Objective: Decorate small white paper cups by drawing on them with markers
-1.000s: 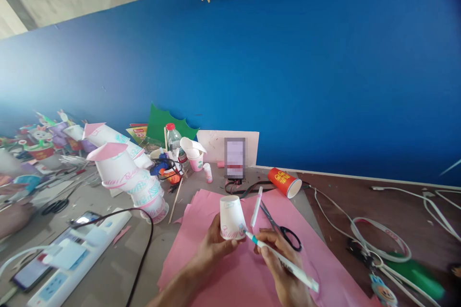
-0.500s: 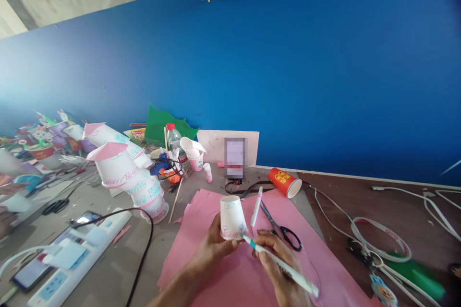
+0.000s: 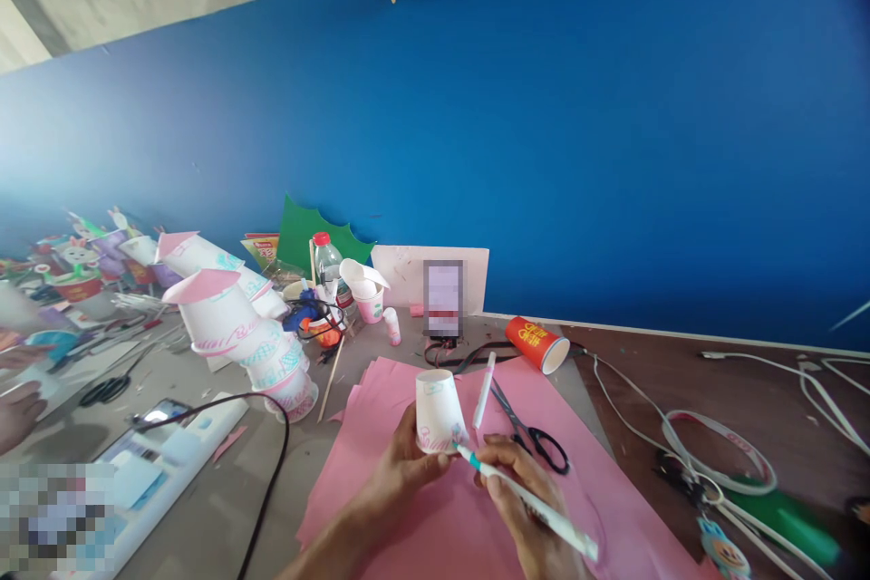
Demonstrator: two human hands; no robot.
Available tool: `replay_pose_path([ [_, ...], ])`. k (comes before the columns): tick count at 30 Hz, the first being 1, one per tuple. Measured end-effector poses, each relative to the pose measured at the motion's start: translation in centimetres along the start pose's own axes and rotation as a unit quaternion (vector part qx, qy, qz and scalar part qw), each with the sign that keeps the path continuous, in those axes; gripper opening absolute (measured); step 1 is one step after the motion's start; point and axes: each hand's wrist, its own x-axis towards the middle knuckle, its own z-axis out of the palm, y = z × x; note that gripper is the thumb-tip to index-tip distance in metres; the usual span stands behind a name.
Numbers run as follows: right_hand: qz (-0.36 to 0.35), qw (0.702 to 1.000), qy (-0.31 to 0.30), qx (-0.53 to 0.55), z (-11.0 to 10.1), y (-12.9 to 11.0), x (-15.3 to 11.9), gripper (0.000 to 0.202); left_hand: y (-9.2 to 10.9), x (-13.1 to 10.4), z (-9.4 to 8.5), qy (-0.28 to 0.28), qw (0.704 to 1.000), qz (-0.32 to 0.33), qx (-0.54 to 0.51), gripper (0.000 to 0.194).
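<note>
A white paper cup (image 3: 437,408) stands upside down over pink paper (image 3: 421,535), with pink and teal drawing near its rim. My left hand (image 3: 406,462) is closed round the cup's lower left side, the thumb at its rim. Between the fingers of my right hand (image 3: 520,494) is a white marker (image 3: 536,507) with a teal collar, its tip at the cup's lower right edge. Black scissors (image 3: 530,437) and a white and pink marker (image 3: 484,391) lie on the pink paper beyond my right hand.
Stacked decorated cups (image 3: 272,362) and a power strip (image 3: 169,471) are on the left, near another person's hand (image 3: 20,412). A red cup (image 3: 536,344) lies on its side behind the paper. A bottle (image 3: 328,263) stands back left; cables (image 3: 720,471) lie right.
The marker tip has shifted very slightly left and down along the cup's rim. At the far left, the other person's hand has come further into view.
</note>
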Motion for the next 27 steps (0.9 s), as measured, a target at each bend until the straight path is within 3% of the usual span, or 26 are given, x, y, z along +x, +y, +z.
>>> replay_pose_path([
  [21, 0.009, 0.999, 0.031, -0.013, 0.1, 0.8, -0.3, 0.038, 0.1, -0.1, -0.1, -0.015, 1.000, -0.003, -0.020, 0.050],
  [27, 0.000, 1.000, 0.014, -0.011, -0.2, 0.7, -0.2, 0.038, -0.2, 0.0, -0.2, -0.009, 1.000, 0.002, -0.009, 0.050],
])
